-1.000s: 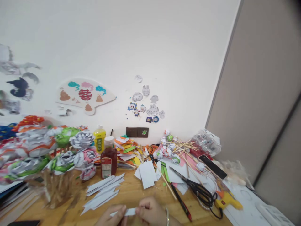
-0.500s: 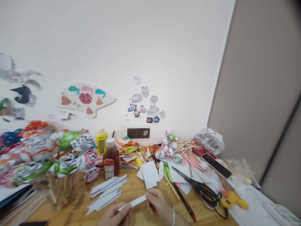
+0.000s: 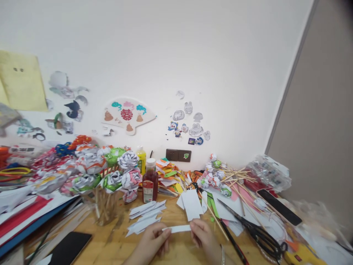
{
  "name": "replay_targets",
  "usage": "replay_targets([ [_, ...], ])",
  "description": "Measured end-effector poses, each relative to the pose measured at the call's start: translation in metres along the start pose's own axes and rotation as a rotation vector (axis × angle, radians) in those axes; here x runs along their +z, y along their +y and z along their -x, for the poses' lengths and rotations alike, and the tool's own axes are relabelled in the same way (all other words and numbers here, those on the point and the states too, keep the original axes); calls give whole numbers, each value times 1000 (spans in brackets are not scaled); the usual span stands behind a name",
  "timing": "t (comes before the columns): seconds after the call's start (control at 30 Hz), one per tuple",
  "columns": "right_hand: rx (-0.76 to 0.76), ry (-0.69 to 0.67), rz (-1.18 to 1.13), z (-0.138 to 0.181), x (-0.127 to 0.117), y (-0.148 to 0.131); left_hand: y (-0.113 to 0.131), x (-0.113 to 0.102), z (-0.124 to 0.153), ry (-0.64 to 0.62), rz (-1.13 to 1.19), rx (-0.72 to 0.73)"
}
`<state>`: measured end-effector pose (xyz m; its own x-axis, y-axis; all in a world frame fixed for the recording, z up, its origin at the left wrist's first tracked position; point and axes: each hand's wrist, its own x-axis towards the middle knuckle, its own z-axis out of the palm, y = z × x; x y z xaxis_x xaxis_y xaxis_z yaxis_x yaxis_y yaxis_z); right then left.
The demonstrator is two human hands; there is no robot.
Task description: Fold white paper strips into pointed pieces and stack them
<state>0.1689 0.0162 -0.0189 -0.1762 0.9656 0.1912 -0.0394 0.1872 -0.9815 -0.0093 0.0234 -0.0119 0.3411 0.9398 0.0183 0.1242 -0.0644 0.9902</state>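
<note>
A narrow white paper strip (image 3: 179, 229) is stretched between my two hands, low in the head view above the wooden table. My left hand (image 3: 154, 239) pinches its left end between thumb and fingers. The right end is pinched by my right hand (image 3: 200, 235), which has a bracelet at the wrist. Just beyond my left hand lies a stack of cut white paper strips (image 3: 146, 217). Square white paper pieces (image 3: 192, 206) lie beyond my right hand.
Black scissors (image 3: 255, 232), a pen (image 3: 233, 241) and a yellow glue gun (image 3: 300, 255) lie at the right. A red bottle (image 3: 150, 184) stands behind the strips. Paper flowers (image 3: 91, 163) crowd the left, with a black phone-like slab (image 3: 70, 248) in front. Wooden sticks (image 3: 238, 173) lie at the back right.
The view has swung left, so everything on the table appears further right. Both hands still hold the paper strip, which now lies closer to level.
</note>
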Motion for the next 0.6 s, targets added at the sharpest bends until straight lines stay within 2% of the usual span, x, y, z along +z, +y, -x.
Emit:
replay_targets([
  [0.13,6,37,49,-1,-2,0,-2,2,-2,-7,68,-23],
  [0.3,33,48,99,-3,-5,4,-5,1,-5,102,91,12],
  [0.47,38,34,125,-2,-6,9,-10,0,-7,87,126,7],
  [0.6,41,117,170,-1,-12,2,-20,5,-10,22,108,-4],
])
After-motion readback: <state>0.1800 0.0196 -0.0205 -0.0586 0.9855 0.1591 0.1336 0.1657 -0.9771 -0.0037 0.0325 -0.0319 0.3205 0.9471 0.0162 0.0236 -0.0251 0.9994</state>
